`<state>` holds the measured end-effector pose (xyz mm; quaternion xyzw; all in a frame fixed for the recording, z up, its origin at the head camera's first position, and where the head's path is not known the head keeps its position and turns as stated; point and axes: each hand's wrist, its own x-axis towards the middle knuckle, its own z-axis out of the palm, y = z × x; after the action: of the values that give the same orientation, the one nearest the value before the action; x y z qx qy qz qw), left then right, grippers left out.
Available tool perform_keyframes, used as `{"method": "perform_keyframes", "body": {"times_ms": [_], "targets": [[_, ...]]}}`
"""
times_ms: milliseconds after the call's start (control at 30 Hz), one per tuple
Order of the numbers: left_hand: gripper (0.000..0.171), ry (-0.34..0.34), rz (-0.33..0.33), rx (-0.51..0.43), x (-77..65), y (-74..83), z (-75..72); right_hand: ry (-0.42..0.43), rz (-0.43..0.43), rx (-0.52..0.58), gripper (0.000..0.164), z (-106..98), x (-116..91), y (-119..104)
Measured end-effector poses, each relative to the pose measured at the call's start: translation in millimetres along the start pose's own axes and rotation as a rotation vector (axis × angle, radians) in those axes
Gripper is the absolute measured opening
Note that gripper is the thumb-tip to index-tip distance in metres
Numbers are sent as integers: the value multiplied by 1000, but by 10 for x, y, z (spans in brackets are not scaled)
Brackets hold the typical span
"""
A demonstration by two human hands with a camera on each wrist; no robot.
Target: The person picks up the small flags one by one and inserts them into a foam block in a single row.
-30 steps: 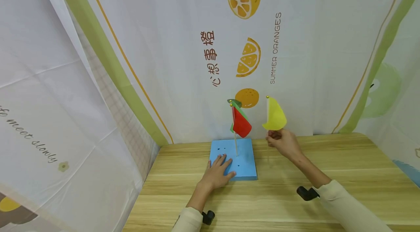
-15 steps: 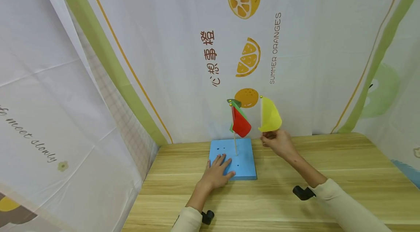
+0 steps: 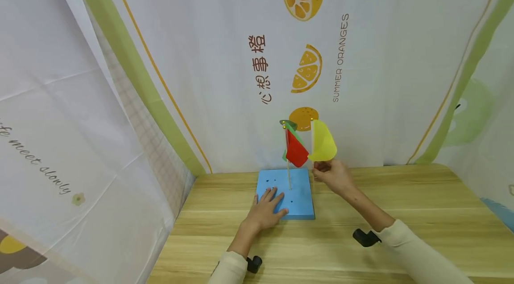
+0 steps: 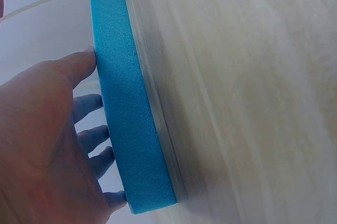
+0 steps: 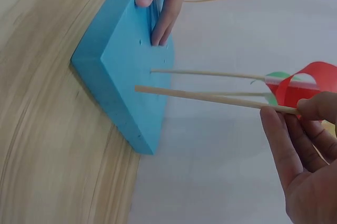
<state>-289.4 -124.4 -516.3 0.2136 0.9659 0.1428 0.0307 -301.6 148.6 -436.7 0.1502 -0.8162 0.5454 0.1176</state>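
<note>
A blue foam block (image 3: 301,206) with small holes lies flat on the table. My left hand (image 3: 263,213) rests on its front left part with spread fingers; in the left wrist view the thumb (image 4: 79,66) lies along the block's edge. With my right hand (image 3: 336,178) I pinch the wooden stick (image 5: 210,98) of a yellow flag (image 3: 324,142) near the block's right rear edge. The stick's bare lower end points toward the block; whether it touches cannot be told. A red flag (image 3: 296,150) stands upright in the block, with a green flag (image 3: 292,129) behind it.
The wood-grain table (image 3: 217,230) ends at a white curtain (image 3: 221,74) printed with oranges. Another curtain (image 3: 80,96) hangs on the left. A black camera mount (image 3: 365,237) sticks out at the right wrist, another (image 3: 254,264) at the left.
My right hand has carried the yellow flag leftward, toward the block and the red flag. The left hand stays in place on the block.
</note>
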Motion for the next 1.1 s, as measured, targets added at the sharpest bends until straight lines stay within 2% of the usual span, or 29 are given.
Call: {"method": "perform_keyframes", "body": {"times_ms": [267,800,1100], "targets": [[66,-3,-5,5,17,-10,7,-34,-17,40,24,127,-15,-82],[66,-1,-5,9,27,-38,25,-65,-27,28,13,361,30,-213],[66,0,-5,6,21,-26,21,-56,-37,17,16,447,59,-220]]}}
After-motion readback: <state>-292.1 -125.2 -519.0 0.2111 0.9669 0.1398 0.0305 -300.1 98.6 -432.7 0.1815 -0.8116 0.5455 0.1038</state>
